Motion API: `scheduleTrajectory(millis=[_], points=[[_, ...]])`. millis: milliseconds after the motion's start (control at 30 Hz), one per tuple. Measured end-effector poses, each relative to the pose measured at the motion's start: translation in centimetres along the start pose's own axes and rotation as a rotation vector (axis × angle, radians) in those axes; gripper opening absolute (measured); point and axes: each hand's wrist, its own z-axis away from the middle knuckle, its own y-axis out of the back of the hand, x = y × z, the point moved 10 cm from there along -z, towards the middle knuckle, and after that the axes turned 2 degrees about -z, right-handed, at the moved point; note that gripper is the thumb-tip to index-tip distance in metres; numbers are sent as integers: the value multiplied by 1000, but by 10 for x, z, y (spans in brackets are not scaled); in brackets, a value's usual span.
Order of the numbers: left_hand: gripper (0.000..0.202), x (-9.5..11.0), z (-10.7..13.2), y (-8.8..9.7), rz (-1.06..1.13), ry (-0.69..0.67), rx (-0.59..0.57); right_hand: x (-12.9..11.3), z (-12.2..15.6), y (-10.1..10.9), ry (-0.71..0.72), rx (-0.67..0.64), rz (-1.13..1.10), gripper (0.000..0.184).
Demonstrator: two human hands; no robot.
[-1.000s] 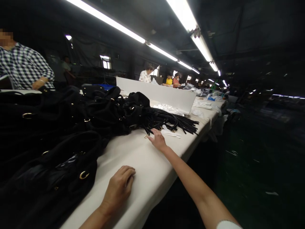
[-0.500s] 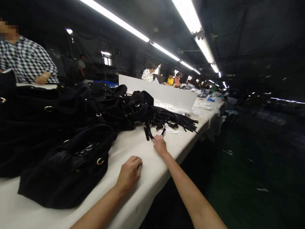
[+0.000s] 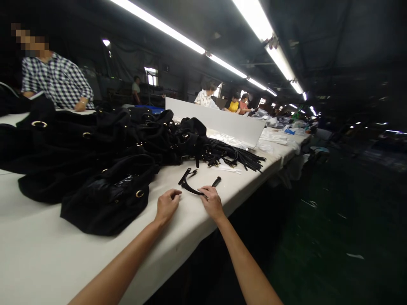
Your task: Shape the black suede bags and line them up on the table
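Observation:
My right hand (image 3: 211, 202) rests on the white table (image 3: 47, 254) with its fingers closed over the middle of a curved black strap (image 3: 190, 186) that lies flat just beyond it. A little to the left, my left hand (image 3: 166, 205) sits on the tabletop with its fingers curled in, holding nothing that I can see. A black bag with gold rings (image 3: 110, 197) lies to the left of that hand. Farther back, a bundle of black straps (image 3: 235, 159) fans out from the heap of bags.
A big heap of black bags (image 3: 95, 135) covers the table's left and back. A long white board (image 3: 216, 123) stands behind it. A person in a checked shirt (image 3: 55, 82) sits at far left; other workers (image 3: 206, 95) are farther down. The table edge drops to a dark floor on the right.
My right hand has drawn one black strap out of the bundle toward me. My left hand has slid forward and curled near it. The view has shifted right.

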Motion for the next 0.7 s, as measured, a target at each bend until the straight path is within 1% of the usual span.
scheduleTrajectory(millis=[67, 133, 233, 300, 367, 467, 533, 600, 700], points=[[24, -3, -3, -6, 34, 70, 17, 1, 3, 3, -10, 41, -64, 37], [23, -5, -8, -18, 93, 121, 1, 3, 8, 9, -38, 94, -124, 31], [21, -8, -13, -40, 225, 179, -57, 9, 18, 19, -111, 175, -209, 19], [20, -10, -14, -49, 339, 221, -97, 15, 24, 23, -177, 203, -277, 14], [23, -10, -13, -54, 469, 269, -168, 22, 26, 22, -258, 192, -372, 15], [37, -2, -9, -59, 671, 336, -337, 25, 28, 6, -394, 97, -555, 28], [43, 5, -6, -60, 786, 367, -429, 16, 29, -11, -460, 11, -670, 38], [43, 10, -4, -59, 883, 390, -471, 2, 31, -28, -521, -68, -831, 43], [38, 12, -4, -57, 1005, 415, -466, -17, 32, -46, -599, -130, -1120, 45]])
